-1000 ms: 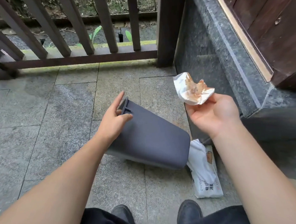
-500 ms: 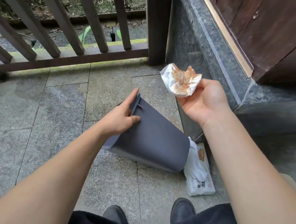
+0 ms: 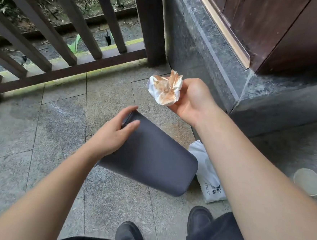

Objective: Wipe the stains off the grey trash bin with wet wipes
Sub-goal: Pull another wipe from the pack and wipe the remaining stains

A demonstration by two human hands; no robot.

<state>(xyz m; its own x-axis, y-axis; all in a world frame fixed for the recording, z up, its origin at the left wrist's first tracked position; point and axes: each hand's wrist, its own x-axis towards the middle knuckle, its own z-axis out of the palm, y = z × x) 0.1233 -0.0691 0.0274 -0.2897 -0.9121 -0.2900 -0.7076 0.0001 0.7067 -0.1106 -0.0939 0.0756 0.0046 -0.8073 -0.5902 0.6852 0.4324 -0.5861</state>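
Now the right hand (image 3: 191,101), clutching the stained wipe (image 3: 165,89), has drifted nearer the grey bin (image 3: 157,157).

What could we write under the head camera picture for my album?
Left hand tilts the grey trash bin while the right hand holds a stained wet wipe.

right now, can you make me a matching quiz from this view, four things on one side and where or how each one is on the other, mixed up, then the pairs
Things
1. grey trash bin
2. crumpled wet wipe
3. pack of wet wipes
4. paper cup

Place or state
A. lying flat on the stone floor, partly hidden behind the bin
B. standing open on the floor at the far right
C. tipped on its side, held at the rim by the left hand
D. stained orange-brown, held up in the right hand

Pairs: 1-C, 2-D, 3-A, 4-B
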